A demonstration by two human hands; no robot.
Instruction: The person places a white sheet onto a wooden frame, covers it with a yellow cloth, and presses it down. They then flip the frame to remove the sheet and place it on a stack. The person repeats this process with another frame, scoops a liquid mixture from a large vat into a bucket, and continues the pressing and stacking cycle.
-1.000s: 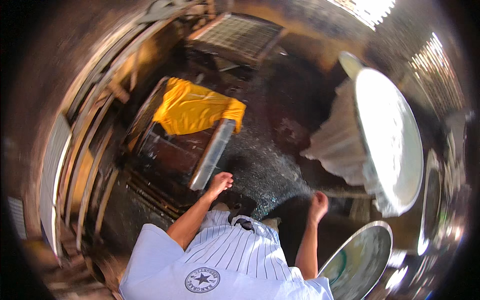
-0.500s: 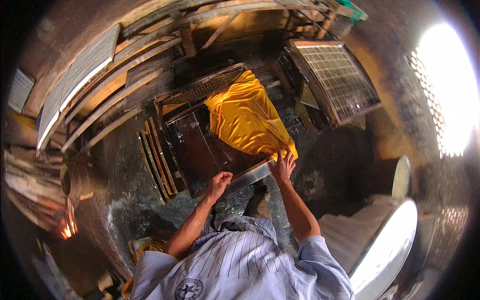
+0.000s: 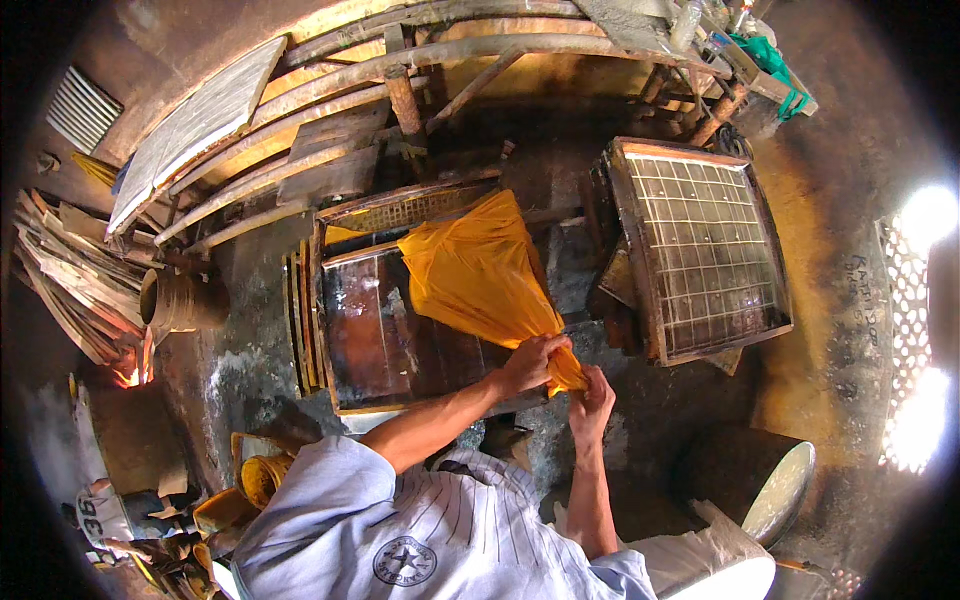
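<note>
Head view, left hand (image 3: 528, 362) and right hand (image 3: 592, 400), fingers pinching gathered orange cloth (image 3: 478, 268) over dark wooden tray (image 3: 370, 340).

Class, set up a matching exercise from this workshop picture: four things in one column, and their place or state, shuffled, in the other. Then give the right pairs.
Things:
1. orange cloth
2. wire grid frame
3. fire
4. white basin

Places or states:
A. glowing at the far left
B. gathered in both hands
C. low on the right
D. right of the dark wet tray

Pairs: 1-B, 2-D, 3-A, 4-C. The left hand and right hand grip the cloth.
</note>
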